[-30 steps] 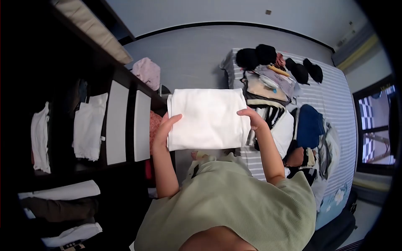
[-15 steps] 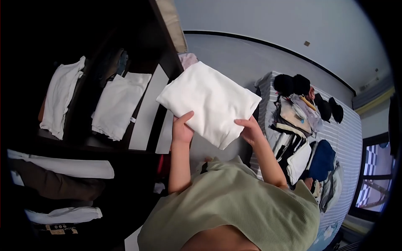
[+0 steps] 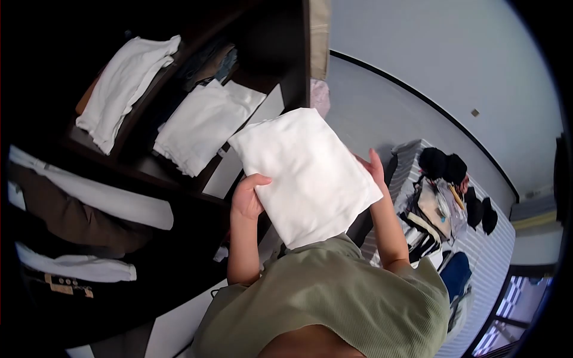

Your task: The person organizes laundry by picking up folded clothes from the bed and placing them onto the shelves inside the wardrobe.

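Observation:
A folded white garment (image 3: 307, 176), its kind not clear from the fold, is held flat in front of my chest. My left hand (image 3: 248, 197) grips its left edge, thumb on top and fingers underneath. At the right edge my right hand (image 3: 375, 170) supports the cloth from below and the side. Its thumb points up off the fabric, and most of its fingers are hidden behind the garment. Just left of the garment, a folded white stack (image 3: 200, 128) lies in a dark wardrobe compartment.
Another white stack (image 3: 128, 86) lies in the neighbouring compartment. White and brown clothes (image 3: 89, 209) are at the lower left. A dark wardrobe panel (image 3: 292, 71) stands ahead. On the right, a striped bed (image 3: 492, 256) carries black caps (image 3: 441, 164) and piled clothes (image 3: 456, 271).
My view has turned, shifting the wardrobe rightward. The garment has come closer to my chest and rotated. My right thumb has lifted off its top; my left hand keeps its grip.

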### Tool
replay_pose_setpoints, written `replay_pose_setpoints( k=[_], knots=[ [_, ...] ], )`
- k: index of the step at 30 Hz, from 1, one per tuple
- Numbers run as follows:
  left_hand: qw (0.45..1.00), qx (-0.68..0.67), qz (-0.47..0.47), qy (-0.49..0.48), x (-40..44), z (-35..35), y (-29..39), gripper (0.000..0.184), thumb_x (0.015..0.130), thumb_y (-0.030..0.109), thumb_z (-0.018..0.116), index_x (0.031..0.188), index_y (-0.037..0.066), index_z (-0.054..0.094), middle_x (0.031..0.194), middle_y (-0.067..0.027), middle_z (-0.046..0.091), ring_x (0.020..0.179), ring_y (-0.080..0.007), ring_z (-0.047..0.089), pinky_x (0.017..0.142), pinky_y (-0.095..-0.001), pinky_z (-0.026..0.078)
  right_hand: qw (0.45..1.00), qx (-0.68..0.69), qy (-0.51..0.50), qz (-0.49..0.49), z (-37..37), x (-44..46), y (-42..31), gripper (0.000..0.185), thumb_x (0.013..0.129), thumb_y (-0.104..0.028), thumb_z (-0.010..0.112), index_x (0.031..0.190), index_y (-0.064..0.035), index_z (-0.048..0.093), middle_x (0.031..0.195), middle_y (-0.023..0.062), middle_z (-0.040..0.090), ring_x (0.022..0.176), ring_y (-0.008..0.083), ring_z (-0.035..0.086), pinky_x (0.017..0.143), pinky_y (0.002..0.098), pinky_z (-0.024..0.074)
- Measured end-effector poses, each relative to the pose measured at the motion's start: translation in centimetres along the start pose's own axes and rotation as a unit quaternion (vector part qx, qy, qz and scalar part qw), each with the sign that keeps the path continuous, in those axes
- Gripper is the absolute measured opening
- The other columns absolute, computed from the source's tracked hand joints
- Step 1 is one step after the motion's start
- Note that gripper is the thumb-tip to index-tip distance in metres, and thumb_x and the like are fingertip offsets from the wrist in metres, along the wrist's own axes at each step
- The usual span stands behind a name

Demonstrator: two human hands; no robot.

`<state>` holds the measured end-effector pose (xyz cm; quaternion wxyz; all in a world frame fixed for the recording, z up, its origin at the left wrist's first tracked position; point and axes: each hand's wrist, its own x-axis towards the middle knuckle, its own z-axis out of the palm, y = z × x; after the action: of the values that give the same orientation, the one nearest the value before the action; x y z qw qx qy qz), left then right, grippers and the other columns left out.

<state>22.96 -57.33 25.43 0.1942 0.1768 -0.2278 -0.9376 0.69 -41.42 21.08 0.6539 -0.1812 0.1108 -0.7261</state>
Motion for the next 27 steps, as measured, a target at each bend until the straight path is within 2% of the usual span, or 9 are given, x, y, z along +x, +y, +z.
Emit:
replay_pose_setpoints(
  k=[1, 2, 5, 8, 12, 16, 21, 25, 27],
  knots=[
    [1.0, 0.005, 0.003, 0.009, -0.2, -0.3, 0.3, 0.058, 0.069, -0.004, 0.046, 0.125, -0.007, 0.031, 0.118, -0.0196, 0.047, 0.107, -0.0293, 0.05, 0.09, -0.0383, 0.043, 0.999, -0.041, 0.0, -0.008, 1.6, 1.2, 0.1, 0.077, 0.078, -0.044, 0.052, 0.136, -0.0022, 0.023, 0.139, 0.0168, 0.027, 0.125, 0.0263, 0.034, 0.104, 0.0349, 0.0254],
    [1.0, 0.009, 0.007, 0.019, -0.3, -0.5, 0.7, 0.058, 0.069, -0.004, 0.046, 0.125, -0.008, 0.032, 0.118, -0.0195, 0.047, 0.106, -0.0292, 0.051, 0.09, -0.038, 0.044, 0.997, -0.07, 0.024, 0.003, 2.4, 2.5, -0.1, 0.09, 0.067, -0.027, 0.059, 0.139, -0.0046, 0.012, 0.144, 0.0136, 0.016, 0.128, 0.0244, 0.028, 0.105, 0.0314, 0.0208],
    [0.998, 0.026, 0.018, 0.052, -0.3, -0.6, 1.9, 0.058, 0.068, -0.004, 0.046, 0.124, -0.008, 0.033, 0.117, -0.0192, 0.048, 0.104, -0.0285, 0.051, 0.088, -0.0371, 0.044, 0.972, -0.226, -0.06, -0.006, 2.2, 6.4, -0.6, 0.094, 0.059, -0.016, 0.058, 0.14, -0.005, 0.011, 0.144, 0.0107, 0.017, 0.128, 0.0233, 0.029, 0.106, 0.0297, 0.0184],
    [0.995, 0.046, 0.045, 0.08, -0.2, 0.0, 3.6, 0.055, 0.071, 0.0, 0.049, 0.123, -0.008, 0.034, 0.116, -0.0192, 0.048, 0.103, -0.0276, 0.052, 0.087, -0.0364, 0.044, 0.93, -0.352, -0.1, -0.038, 3.1, 9.9, -2.0, 0.093, 0.054, -0.011, 0.055, 0.139, -0.0042, 0.017, 0.144, 0.009, 0.02, 0.128, 0.0211, 0.029, 0.106, 0.0284, 0.0161],
    [0.981, 0.022, 0.128, 0.147, 0.2, 2.4, 5.9, 0.052, 0.08, 0.013, 0.054, 0.124, -0.006, 0.035, 0.116, -0.0173, 0.049, 0.103, -0.026, 0.052, 0.087, -0.0362, 0.044, 0.921, -0.372, -0.116, -0.022, 4.6, 14.4, -3.8, 0.083, 0.053, -0.011, 0.053, 0.133, -0.0024, 0.033, 0.141, 0.0091, 0.027, 0.129, 0.0205, 0.027, 0.107, 0.0285, 0.015],
    [0.962, -0.011, 0.261, 0.08, 0.3, 4.1, 7.2, 0.052, 0.082, 0.024, 0.058, 0.124, 0.001, 0.039, 0.117, -0.0115, 0.051, 0.105, -0.0234, 0.051, 0.088, -0.0368, 0.043, 0.921, -0.351, -0.163, -0.038, 4.4, 19.8, -5.1, 0.084, 0.052, -0.009, 0.052, 0.133, -0.001, 0.032, 0.142, 0.0076, 0.025, 0.13, 0.0191, 0.025, 0.107, 0.0278, 0.0141],
    [0.914, 0.128, 0.372, 0.106, 0.2, 5.5, 7.9, 0.078, 0.07, 0.012, 0.066, 0.135, 0.009, 0.023, 0.126, -0.009, 0.042, 0.114, -0.0221, 0.043, 0.092, -0.0351, 0.038, 0.933, -0.291, -0.208, -0.045, 7.2, 24.6, -5.5, 0.082, 0.055, -0.007, 0.049, 0.134, 0.0017, 0.029, 0.144, 0.0092, 0.021, 0.133, 0.0198, 0.018, 0.108, 0.029, 0.0101],
    [0.812, 0.312, 0.446, 0.212, 1.5, 7.5, 8.4, 0.099, 0.06, -0.004, 0.066, 0.14, 0.01, 0.01, 0.132, -0.0071, 0.034, 0.122, -0.0202, 0.034, 0.098, -0.0324, 0.03, 0.904, -0.315, -0.266, -0.113, 9.5, 28.1, -5.8, 0.08, 0.058, -0.006, 0.047, 0.134, 0.0047, 0.025, 0.144, 0.0116, 0.019, 0.134, 0.0227, 0.014, 0.108, 0.0315, 0.008],
    [0.756, 0.376, 0.482, 0.237, 1.8, 7.8, 9.0, 0.098, 0.059, -0.008, 0.064, 0.14, 0.01, 0.011, 0.133, -0.0075, 0.033, 0.123, -0.0191, 0.032, 0.099, -0.0315, 0.028, 0.885, -0.337, -0.289, -0.14, 10.2, 30.2, -5.9, 0.079, 0.059, -0.006, 0.046, 0.134, 0.0036, 0.026, 0.144, 0.0114, 0.019, 0.134, 0.023, 0.013, 0.108, 0.0317, 0.0077]
  ],
)
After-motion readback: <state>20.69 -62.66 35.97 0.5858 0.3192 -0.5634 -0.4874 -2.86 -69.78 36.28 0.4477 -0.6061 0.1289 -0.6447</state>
